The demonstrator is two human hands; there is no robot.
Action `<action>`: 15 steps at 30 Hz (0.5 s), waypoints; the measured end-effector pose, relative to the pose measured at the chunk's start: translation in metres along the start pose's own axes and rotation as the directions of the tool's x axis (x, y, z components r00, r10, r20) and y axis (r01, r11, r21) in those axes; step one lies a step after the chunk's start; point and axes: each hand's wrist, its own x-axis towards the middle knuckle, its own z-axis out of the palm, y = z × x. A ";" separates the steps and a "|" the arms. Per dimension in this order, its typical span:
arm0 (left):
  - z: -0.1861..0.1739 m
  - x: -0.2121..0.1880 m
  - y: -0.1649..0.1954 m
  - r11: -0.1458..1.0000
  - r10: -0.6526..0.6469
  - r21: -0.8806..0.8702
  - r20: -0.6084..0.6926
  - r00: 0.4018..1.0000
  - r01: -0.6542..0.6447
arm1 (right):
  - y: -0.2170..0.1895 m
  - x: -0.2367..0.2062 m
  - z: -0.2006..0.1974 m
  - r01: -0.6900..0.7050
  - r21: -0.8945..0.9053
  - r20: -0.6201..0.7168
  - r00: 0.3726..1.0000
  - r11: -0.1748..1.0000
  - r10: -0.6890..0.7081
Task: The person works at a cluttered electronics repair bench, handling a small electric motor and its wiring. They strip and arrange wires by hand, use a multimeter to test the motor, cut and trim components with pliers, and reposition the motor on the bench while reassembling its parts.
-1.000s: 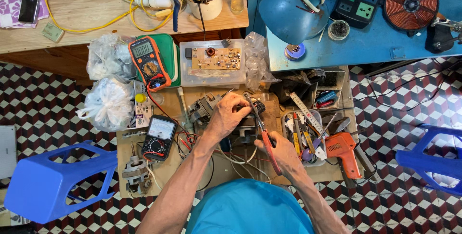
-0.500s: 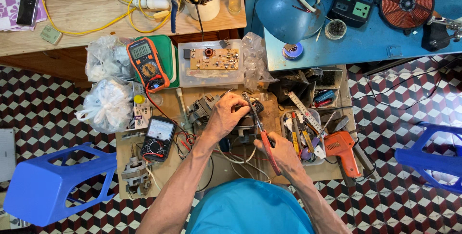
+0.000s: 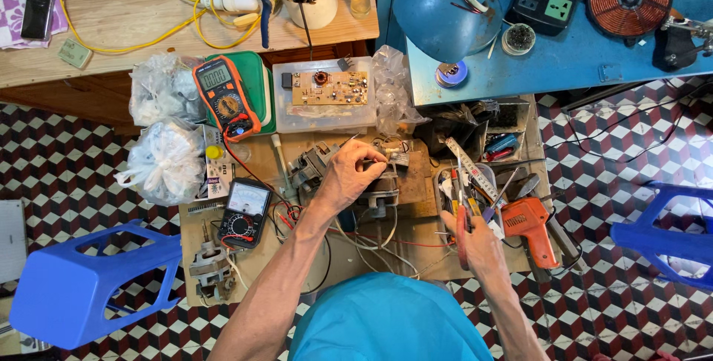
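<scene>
Near the centre of the frame, on the low wooden counter (image 3: 416,183), lies a grey metal electric motor with loose wires (image 3: 338,171); it looks heavy and rigid, best gripped by its steel body, not the thin leads. The left hand (image 3: 353,175) rests on top of it, fingers (image 3: 371,157) curled shut around a small part there. Right of centre, the right hand (image 3: 475,246) is closed around red-handled pliers (image 3: 462,231), just beside an orange soldering gun (image 3: 529,227).

This is a repair workshop: a crowded bench (image 3: 416,183) with meters (image 3: 225,97), wires (image 3: 134,12), tools and a motor (image 3: 327,164).
</scene>
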 end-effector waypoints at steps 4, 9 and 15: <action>0.000 -0.001 0.003 1.000 -0.003 0.013 0.014 1.000 0.003 | 0.032 0.020 -0.002 -0.125 -0.076 -0.059 0.991 0.989 0.120; -0.005 -0.001 0.010 1.000 -0.028 0.014 0.073 0.997 0.027 | 0.052 0.053 0.000 -0.098 -0.199 -0.166 0.984 0.975 0.065; -0.014 -0.005 0.008 0.999 -0.007 -0.033 0.102 0.995 0.011 | 0.036 0.050 -0.014 0.176 -0.306 -0.288 0.920 0.936 -0.267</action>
